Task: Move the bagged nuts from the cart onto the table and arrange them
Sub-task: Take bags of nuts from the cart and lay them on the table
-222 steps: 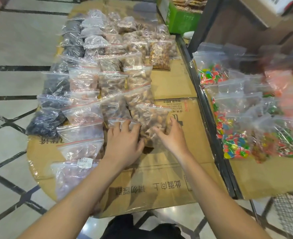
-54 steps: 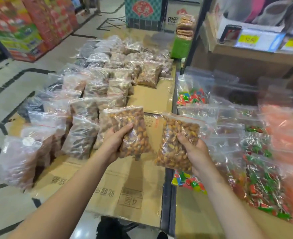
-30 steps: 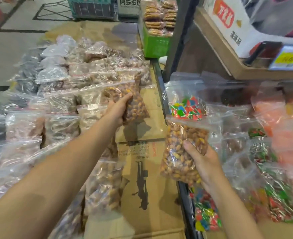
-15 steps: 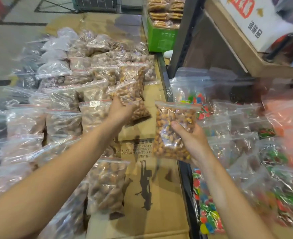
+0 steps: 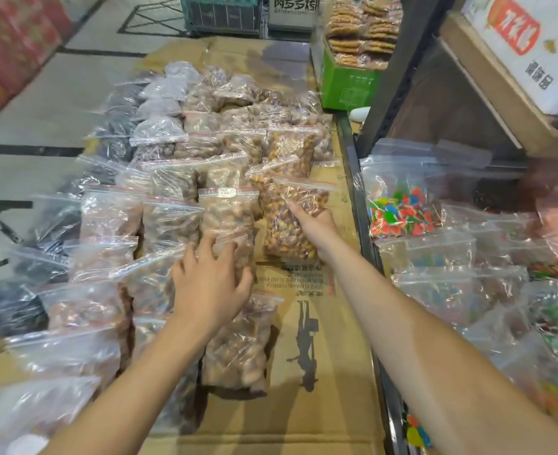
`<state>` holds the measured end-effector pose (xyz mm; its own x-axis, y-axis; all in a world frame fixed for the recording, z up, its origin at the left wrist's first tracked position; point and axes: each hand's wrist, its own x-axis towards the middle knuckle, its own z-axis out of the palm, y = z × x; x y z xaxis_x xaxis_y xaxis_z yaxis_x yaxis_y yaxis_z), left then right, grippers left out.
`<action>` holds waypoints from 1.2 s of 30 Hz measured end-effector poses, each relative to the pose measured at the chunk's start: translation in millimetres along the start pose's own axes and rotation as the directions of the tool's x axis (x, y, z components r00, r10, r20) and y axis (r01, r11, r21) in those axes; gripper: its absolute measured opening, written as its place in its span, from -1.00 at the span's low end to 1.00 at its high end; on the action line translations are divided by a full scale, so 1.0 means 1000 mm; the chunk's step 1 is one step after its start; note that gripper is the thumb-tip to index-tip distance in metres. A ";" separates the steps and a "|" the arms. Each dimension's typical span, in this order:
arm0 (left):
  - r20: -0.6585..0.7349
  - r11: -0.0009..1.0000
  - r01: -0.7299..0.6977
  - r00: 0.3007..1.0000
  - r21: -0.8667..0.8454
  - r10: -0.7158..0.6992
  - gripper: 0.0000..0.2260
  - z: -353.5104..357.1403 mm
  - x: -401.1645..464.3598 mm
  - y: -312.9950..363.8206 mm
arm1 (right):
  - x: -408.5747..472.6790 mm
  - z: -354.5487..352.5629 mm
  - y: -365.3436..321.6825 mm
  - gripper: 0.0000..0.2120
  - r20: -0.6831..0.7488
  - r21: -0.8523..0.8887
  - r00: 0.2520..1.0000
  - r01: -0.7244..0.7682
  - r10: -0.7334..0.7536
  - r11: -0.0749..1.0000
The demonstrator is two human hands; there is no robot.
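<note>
Rows of clear zip bags of nuts (image 5: 169, 221) cover a table topped with flattened cardboard (image 5: 307, 349). My right hand (image 5: 315, 224) grips a bag of orange-brown nuts (image 5: 287, 231) that lies at the right end of the rows, overlapping another such bag (image 5: 264, 182) behind it. My left hand (image 5: 210, 284) rests with spread fingers on a bag of brown nuts (image 5: 228, 221) in the neighbouring column; it holds nothing. The cart is out of view.
A black metal rail (image 5: 359, 205) separates the cardboard table from a second surface on the right with bags of coloured candy (image 5: 399, 215). A green box of snacks (image 5: 346, 83) stands at the back. A wooden shelf (image 5: 487, 93) overhangs at upper right. Tiled floor (image 5: 41, 110) lies left.
My left hand has let go of its nut bag on the table and pulled back onto a brown-nut bag. My right hand has brought its bag down onto the cardboard just in front of it.
</note>
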<state>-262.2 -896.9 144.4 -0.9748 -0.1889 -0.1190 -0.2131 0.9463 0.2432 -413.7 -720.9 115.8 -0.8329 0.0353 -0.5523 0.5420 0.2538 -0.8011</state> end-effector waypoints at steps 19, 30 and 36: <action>0.011 0.914 -0.406 0.914 -0.012 0.406 -0.41 0.024 -0.050 0.038 | -0.197 -0.051 0.116 -0.47 -0.202 -0.826 0.821 0.151 -0.535 0.543; 0.060 0.759 -0.648 0.761 0.061 0.645 -0.34 0.046 -0.183 0.147 | -0.337 -0.136 0.217 -0.37 -0.446 -0.777 0.745 -0.046 -0.496 0.628; 0.148 0.642 -0.760 0.650 0.106 0.745 -0.34 0.078 -0.273 0.237 | -0.405 -0.214 0.297 -0.32 -0.558 -0.701 0.732 -0.163 -0.391 0.694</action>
<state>-41.7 -600.8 159.9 -0.7826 0.6213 -0.0391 0.6108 0.7785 0.1441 61.2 -453.2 151.0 -0.8840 0.4659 0.0378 0.4339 0.8480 -0.3043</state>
